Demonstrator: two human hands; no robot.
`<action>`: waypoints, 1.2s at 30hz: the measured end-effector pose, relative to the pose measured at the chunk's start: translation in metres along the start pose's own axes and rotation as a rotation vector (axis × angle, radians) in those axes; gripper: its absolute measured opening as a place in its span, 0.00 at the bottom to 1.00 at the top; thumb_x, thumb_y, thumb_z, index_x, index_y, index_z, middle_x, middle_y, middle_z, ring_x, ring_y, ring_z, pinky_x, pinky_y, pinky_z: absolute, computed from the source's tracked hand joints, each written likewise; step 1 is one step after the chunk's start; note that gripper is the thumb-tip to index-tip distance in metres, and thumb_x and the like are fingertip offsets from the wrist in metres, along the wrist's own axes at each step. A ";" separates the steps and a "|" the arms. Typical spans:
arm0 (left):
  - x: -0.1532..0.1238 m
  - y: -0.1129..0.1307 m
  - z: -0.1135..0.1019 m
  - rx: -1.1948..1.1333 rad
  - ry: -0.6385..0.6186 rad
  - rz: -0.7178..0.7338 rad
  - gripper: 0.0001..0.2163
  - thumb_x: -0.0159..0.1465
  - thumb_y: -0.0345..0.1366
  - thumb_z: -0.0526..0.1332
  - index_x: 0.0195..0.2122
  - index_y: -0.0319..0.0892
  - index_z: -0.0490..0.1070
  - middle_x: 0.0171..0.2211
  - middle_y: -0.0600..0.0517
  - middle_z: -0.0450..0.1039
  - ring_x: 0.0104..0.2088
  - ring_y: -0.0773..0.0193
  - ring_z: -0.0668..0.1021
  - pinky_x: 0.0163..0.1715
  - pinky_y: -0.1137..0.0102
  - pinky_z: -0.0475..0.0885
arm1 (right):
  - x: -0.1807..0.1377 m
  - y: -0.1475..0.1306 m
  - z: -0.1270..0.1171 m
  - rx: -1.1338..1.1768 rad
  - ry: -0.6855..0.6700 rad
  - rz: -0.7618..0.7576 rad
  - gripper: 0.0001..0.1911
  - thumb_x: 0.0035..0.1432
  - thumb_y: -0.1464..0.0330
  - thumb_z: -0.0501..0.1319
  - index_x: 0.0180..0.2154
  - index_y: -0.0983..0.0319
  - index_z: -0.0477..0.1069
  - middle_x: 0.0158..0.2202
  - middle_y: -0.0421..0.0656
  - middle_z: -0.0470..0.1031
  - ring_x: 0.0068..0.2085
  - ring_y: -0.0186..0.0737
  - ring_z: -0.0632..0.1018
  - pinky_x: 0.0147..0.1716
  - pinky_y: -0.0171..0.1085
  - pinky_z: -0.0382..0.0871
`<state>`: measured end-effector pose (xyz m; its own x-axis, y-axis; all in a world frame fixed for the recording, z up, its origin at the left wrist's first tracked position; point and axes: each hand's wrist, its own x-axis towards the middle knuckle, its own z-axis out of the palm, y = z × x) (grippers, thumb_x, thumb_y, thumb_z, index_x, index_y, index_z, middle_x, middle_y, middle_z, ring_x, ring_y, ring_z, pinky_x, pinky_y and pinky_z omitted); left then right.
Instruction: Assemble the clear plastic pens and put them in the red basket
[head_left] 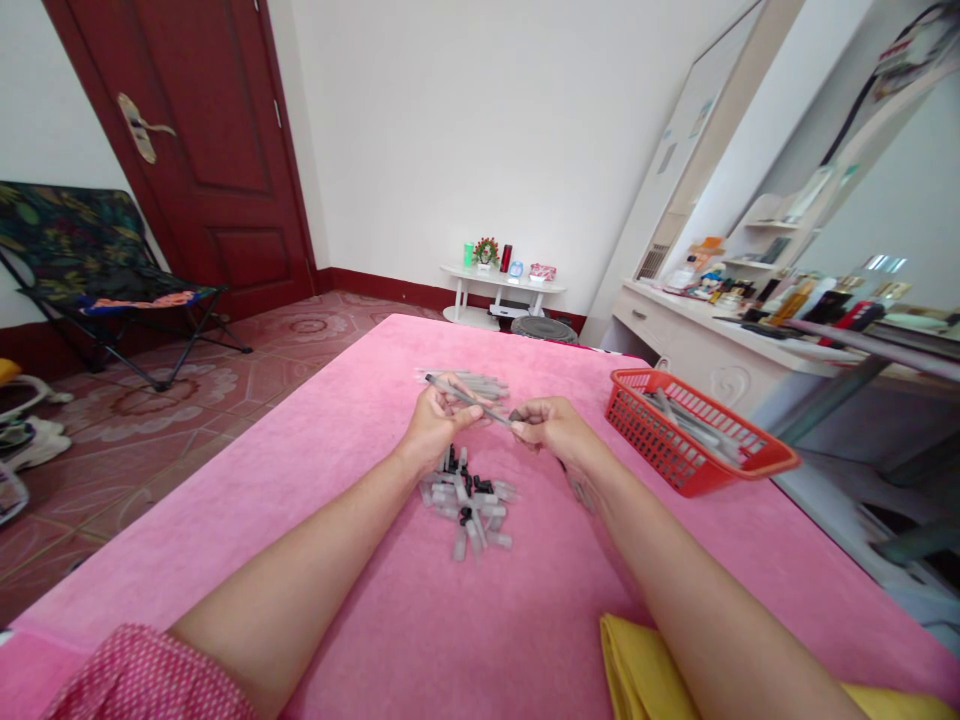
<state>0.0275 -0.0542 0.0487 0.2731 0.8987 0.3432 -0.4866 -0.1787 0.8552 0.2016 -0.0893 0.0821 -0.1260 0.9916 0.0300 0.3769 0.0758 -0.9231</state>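
Above the pink cloth, my left hand (441,415) is closed around a slim grey pen (484,407) with a black end pointing up and left. The fingers of my right hand (546,425) pinch together at the pen's lower right end; what small part they cover is hidden. Just beyond my left hand lies a row of grey pen barrels (487,384). Nearer to me, between my forearms, is a loose pile of translucent pen caps (457,492) mixed with small black pieces (480,485). Partly behind my right wrist, a few greyish slender pieces (581,490) rest on the cloth.
A red plastic basket (652,435) holding several grey pens (694,425) stands on the right of the pink-covered table (360,610). Yellow cloth (645,670) lies at the near right edge. A cluttered dressing table (705,315) is beyond the basket; a folding chair (82,250) stands left.
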 end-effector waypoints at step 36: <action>0.016 -0.022 -0.039 0.428 0.240 -0.024 0.17 0.49 0.48 0.66 0.29 0.37 0.74 0.26 0.49 0.75 0.22 0.68 0.72 0.22 0.76 0.65 | -0.022 0.024 -0.152 -0.971 0.903 0.569 0.31 0.55 0.51 0.49 0.41 0.70 0.75 0.41 0.64 0.73 0.49 0.63 0.70 0.43 0.55 0.61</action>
<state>0.0103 -0.0206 0.0207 0.0564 0.9625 0.2653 -0.0838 -0.2602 0.9619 0.3523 -0.0939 0.1177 0.7250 0.6093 0.3211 0.6874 -0.6692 -0.2824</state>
